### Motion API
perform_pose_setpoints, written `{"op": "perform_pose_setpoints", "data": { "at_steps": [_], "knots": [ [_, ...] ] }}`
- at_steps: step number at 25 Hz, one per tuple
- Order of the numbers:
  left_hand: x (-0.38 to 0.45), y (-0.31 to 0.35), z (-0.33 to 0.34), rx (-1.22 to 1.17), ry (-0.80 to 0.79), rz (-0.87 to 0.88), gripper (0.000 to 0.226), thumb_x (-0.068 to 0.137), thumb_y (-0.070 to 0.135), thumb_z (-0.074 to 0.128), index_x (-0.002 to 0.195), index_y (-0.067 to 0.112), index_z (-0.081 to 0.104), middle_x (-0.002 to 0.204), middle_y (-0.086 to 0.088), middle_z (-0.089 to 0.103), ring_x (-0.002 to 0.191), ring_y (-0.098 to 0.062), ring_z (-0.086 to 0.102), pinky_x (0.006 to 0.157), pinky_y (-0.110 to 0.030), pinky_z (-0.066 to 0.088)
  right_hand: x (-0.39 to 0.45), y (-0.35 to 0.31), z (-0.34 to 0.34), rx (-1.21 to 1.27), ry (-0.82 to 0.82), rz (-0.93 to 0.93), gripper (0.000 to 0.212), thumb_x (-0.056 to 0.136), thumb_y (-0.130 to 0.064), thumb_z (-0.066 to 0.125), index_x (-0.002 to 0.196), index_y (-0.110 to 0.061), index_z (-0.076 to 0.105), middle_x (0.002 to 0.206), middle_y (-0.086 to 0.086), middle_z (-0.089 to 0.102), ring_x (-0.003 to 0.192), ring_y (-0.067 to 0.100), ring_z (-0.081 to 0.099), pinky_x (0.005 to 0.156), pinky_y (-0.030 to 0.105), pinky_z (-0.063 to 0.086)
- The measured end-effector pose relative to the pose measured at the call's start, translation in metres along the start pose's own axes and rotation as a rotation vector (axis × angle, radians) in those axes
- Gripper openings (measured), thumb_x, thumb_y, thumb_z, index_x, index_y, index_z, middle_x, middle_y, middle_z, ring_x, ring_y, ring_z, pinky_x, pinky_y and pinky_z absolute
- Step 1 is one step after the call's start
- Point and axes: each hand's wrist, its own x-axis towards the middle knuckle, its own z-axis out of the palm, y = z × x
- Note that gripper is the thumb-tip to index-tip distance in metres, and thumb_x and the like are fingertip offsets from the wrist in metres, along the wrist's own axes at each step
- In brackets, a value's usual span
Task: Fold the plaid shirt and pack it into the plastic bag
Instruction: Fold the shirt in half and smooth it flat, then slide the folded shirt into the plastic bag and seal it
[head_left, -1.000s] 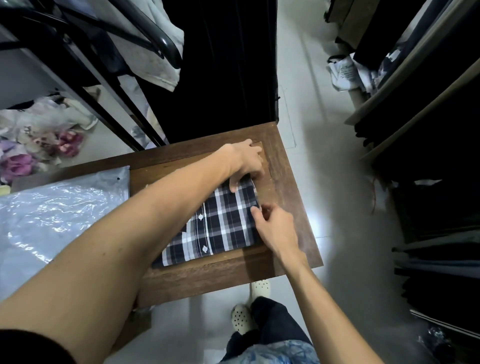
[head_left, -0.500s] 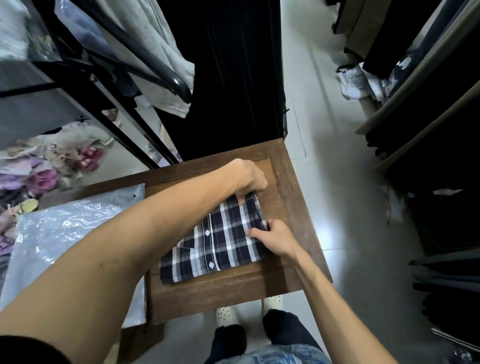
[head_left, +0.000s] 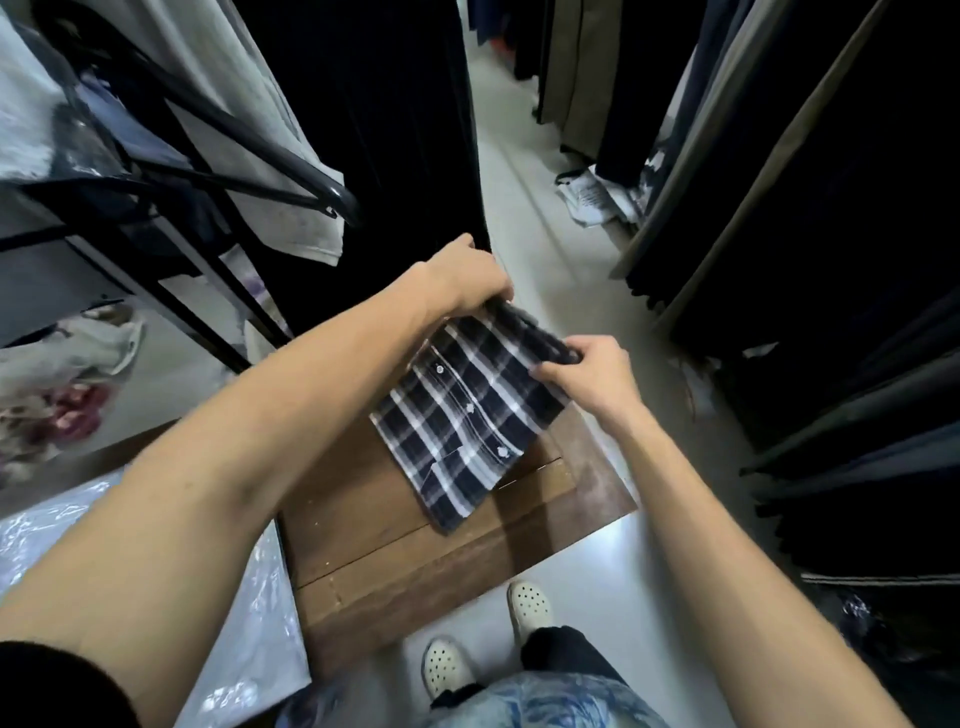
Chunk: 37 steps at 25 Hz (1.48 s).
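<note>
Head view: left hand (head_left: 470, 280) and right hand (head_left: 592, 376) grip the folded plaid shirt (head_left: 467, 410) above the table (head_left: 395, 571); plastic bag (head_left: 244, 623) lies left.

Plaid shirt (head_left: 467, 415) above the table (head_left: 395, 571), plastic bag (head_left: 249, 623) at its left.

Both forearms are bare, with a black sleeve (head_left: 57, 686) showing at the left upper arm. Below, dark trousers (head_left: 566, 657), a blue-and-white patterned hem (head_left: 540, 706), and cream perforated clogs (head_left: 530, 605) on the feet.
</note>
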Motion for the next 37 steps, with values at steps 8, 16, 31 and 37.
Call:
{"op": "perform_pose_setpoints", "data": {
  "at_steps": [8,16,31,37],
  "knots": [
    [-0.090,-0.029,-0.024,-0.288,0.648,-0.221,0.035,0.083,0.014,0.063,0.111,0.032,0.074,0.109,0.001,0.071,0.104,-0.032,0.062,0.081,-0.045,0.046,-0.065,-0.078,-0.019,0.097,0.400,-0.365,0.020,0.077,-0.022,0.076,0.095,-0.024,0.083,0.083,-0.012,0.078,0.083,0.001,0.070,0.077,0.017,0.051],
    [-0.157,0.017,0.125,-0.450,0.438,-0.349,0.029,0.076,0.008,0.068,0.096,0.029,0.072,0.104,-0.005,0.063,0.100,-0.034,0.058,0.079,-0.043,0.045,-0.112,-0.008,0.147,-0.171,0.272,-0.584,0.025,0.074,-0.014,0.081,0.098,-0.011,0.076,0.098,0.003,0.075,0.092,0.028,0.063,0.088,0.043,0.052],
    [-0.209,0.053,0.240,-1.215,0.149,-0.824,0.034,0.097,0.041,0.064,0.118,0.015,0.073,0.123,-0.001,0.070,0.117,-0.024,0.060,0.103,-0.034,0.045,-0.140,0.020,0.232,-0.290,-0.096,-0.496,0.028,0.100,-0.029,0.059,0.119,-0.014,0.074,0.116,0.003,0.065,0.108,0.020,0.056,0.100,0.041,0.049],
    [-0.196,0.054,0.241,-1.187,0.103,-0.871,0.017,0.095,0.033,0.069,0.085,0.025,0.057,0.097,-0.004,0.061,0.094,-0.025,0.060,0.083,-0.032,0.042,-0.105,0.032,0.194,-0.580,-0.188,-0.440,0.044,0.095,-0.054,0.065,0.132,-0.031,0.068,0.118,-0.001,0.055,0.114,0.021,0.049,0.098,0.037,0.043]
  ]
}}
